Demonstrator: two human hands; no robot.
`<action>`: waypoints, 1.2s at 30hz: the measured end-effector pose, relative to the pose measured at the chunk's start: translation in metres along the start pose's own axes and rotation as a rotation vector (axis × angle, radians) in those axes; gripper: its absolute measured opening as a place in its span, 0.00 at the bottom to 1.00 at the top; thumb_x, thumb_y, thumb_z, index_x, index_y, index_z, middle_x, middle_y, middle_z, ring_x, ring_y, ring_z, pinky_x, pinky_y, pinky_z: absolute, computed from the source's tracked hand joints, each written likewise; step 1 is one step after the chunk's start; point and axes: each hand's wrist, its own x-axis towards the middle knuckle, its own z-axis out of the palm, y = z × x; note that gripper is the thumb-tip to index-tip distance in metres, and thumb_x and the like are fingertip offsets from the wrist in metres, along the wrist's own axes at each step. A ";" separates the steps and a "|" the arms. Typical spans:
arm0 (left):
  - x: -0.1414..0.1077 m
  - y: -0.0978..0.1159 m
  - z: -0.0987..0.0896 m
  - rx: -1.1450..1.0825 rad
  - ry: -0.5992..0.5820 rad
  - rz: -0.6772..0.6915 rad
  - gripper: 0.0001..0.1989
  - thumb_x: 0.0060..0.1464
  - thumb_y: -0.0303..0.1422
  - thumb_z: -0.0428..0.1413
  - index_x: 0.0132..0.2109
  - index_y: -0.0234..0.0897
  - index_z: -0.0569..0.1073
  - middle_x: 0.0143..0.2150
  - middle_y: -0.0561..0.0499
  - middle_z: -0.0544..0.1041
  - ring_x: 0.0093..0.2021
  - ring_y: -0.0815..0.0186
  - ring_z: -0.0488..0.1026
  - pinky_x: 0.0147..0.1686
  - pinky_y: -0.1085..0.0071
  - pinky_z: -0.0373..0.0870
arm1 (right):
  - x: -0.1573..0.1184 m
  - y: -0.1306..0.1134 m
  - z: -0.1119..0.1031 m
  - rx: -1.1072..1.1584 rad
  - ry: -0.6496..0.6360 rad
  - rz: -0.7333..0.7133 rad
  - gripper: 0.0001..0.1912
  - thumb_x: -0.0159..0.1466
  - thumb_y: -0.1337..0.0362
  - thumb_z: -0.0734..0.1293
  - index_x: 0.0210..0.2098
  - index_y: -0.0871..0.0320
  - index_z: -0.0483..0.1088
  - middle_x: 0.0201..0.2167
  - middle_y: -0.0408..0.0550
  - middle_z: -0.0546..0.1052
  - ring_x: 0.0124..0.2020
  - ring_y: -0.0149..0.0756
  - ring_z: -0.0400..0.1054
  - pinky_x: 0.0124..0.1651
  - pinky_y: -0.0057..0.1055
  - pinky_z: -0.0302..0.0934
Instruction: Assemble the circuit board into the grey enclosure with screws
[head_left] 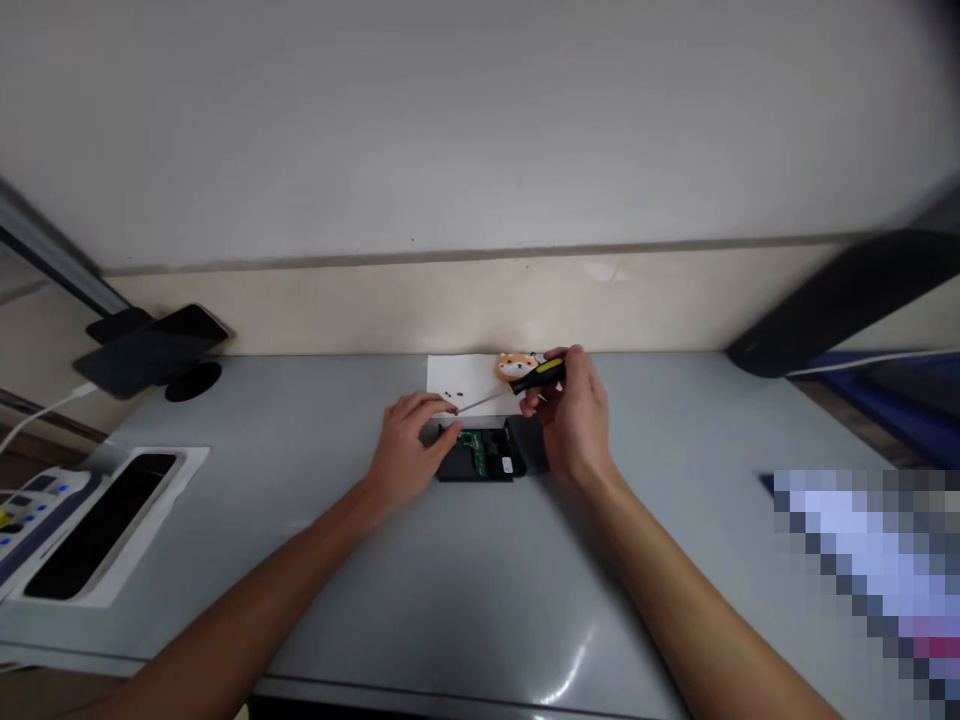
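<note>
In the head view, my right hand point(576, 420) is closed around the black-and-yellow handle of a screwdriver point(541, 375). Its thin metal shaft points left, and the tip ends beside the index fingertip of my left hand point(411, 432). That hand's thumb and index finger are apart, with a small dark bit at the screwdriver tip that is too small to make out. Below the tip lies an open black device case point(491, 465) showing a green circuit board point(480, 455); my left thumb reaches over its upper left edge.
Behind the case, a white sheet point(480, 375) bears a few tiny dark pieces, likely screws point(460, 394), and an orange-and-white animal-face item point(516, 366). At left are a phone on a stand point(154, 350), a black phone-like slab point(101, 525) and a power strip point(45, 515). A black cylinder point(832, 305) leans at right.
</note>
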 end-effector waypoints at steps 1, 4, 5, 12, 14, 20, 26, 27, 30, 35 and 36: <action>0.000 0.000 0.000 -0.011 0.015 0.009 0.05 0.62 0.31 0.62 0.45 0.44 0.78 0.49 0.52 0.80 0.53 0.60 0.75 0.58 0.58 0.65 | 0.000 0.001 0.000 0.005 -0.006 0.007 0.21 0.66 0.42 0.66 0.35 0.54 0.67 0.27 0.40 0.72 0.18 0.26 0.62 0.20 0.26 0.60; 0.001 0.000 0.001 -0.027 0.037 0.019 0.03 0.62 0.30 0.62 0.41 0.43 0.79 0.47 0.52 0.80 0.50 0.61 0.76 0.56 0.58 0.67 | 0.000 0.002 -0.001 -0.002 -0.015 0.015 0.21 0.66 0.41 0.66 0.35 0.54 0.67 0.28 0.40 0.73 0.18 0.25 0.62 0.20 0.26 0.60; 0.001 0.000 0.001 -0.025 0.040 0.020 0.03 0.62 0.30 0.62 0.41 0.43 0.79 0.46 0.51 0.80 0.50 0.61 0.76 0.56 0.58 0.67 | 0.000 0.002 -0.002 -0.006 -0.018 0.016 0.21 0.66 0.41 0.66 0.35 0.54 0.67 0.28 0.40 0.73 0.18 0.25 0.62 0.20 0.25 0.60; 0.001 0.001 -0.001 -0.006 0.056 0.024 0.03 0.62 0.28 0.61 0.41 0.43 0.77 0.46 0.53 0.79 0.49 0.62 0.75 0.56 0.59 0.66 | 0.000 0.001 -0.001 -0.013 -0.019 0.024 0.21 0.66 0.42 0.66 0.35 0.54 0.68 0.28 0.40 0.73 0.18 0.25 0.62 0.20 0.26 0.60; 0.001 0.002 -0.001 0.005 0.056 0.023 0.04 0.62 0.27 0.60 0.41 0.43 0.77 0.45 0.53 0.78 0.49 0.63 0.75 0.56 0.59 0.65 | 0.001 0.001 -0.001 -0.008 -0.024 0.017 0.21 0.67 0.42 0.66 0.35 0.54 0.67 0.28 0.40 0.73 0.18 0.25 0.61 0.20 0.26 0.60; 0.003 0.006 -0.003 0.018 0.051 0.030 0.04 0.62 0.27 0.60 0.40 0.42 0.77 0.44 0.52 0.78 0.48 0.62 0.75 0.54 0.59 0.66 | 0.002 0.004 -0.002 -0.018 -0.021 0.000 0.20 0.67 0.43 0.66 0.35 0.54 0.68 0.28 0.40 0.72 0.19 0.26 0.62 0.20 0.26 0.61; 0.003 0.004 -0.003 0.015 0.022 0.027 0.05 0.62 0.27 0.60 0.40 0.43 0.78 0.44 0.52 0.78 0.48 0.62 0.75 0.55 0.60 0.67 | 0.000 0.001 0.000 -0.060 -0.040 -0.031 0.20 0.68 0.42 0.65 0.35 0.54 0.68 0.28 0.40 0.72 0.18 0.26 0.62 0.19 0.26 0.60; 0.003 0.003 -0.003 0.018 0.014 0.021 0.05 0.62 0.27 0.60 0.41 0.43 0.78 0.44 0.52 0.78 0.49 0.61 0.75 0.55 0.59 0.66 | 0.000 0.001 0.000 -0.075 -0.045 -0.038 0.20 0.68 0.42 0.65 0.36 0.53 0.68 0.28 0.40 0.72 0.18 0.26 0.63 0.19 0.26 0.60; 0.002 0.000 -0.002 0.041 -0.011 -0.001 0.05 0.62 0.27 0.60 0.41 0.43 0.78 0.45 0.52 0.78 0.49 0.61 0.75 0.56 0.58 0.65 | -0.002 0.001 0.000 -0.130 -0.069 -0.074 0.20 0.68 0.42 0.64 0.37 0.53 0.68 0.28 0.40 0.73 0.17 0.26 0.63 0.19 0.26 0.61; 0.003 -0.002 0.000 0.015 -0.067 -0.039 0.05 0.62 0.27 0.60 0.39 0.43 0.78 0.44 0.52 0.79 0.50 0.60 0.75 0.56 0.58 0.66 | -0.004 0.002 0.000 -0.219 -0.107 -0.148 0.19 0.69 0.43 0.63 0.38 0.52 0.69 0.29 0.41 0.73 0.17 0.26 0.65 0.19 0.26 0.61; 0.003 -0.001 -0.001 0.003 -0.078 -0.051 0.04 0.61 0.28 0.60 0.39 0.43 0.78 0.44 0.52 0.79 0.50 0.60 0.75 0.56 0.58 0.66 | -0.004 0.002 0.000 -0.227 -0.110 -0.157 0.18 0.69 0.44 0.63 0.38 0.52 0.68 0.30 0.41 0.73 0.17 0.26 0.65 0.19 0.26 0.61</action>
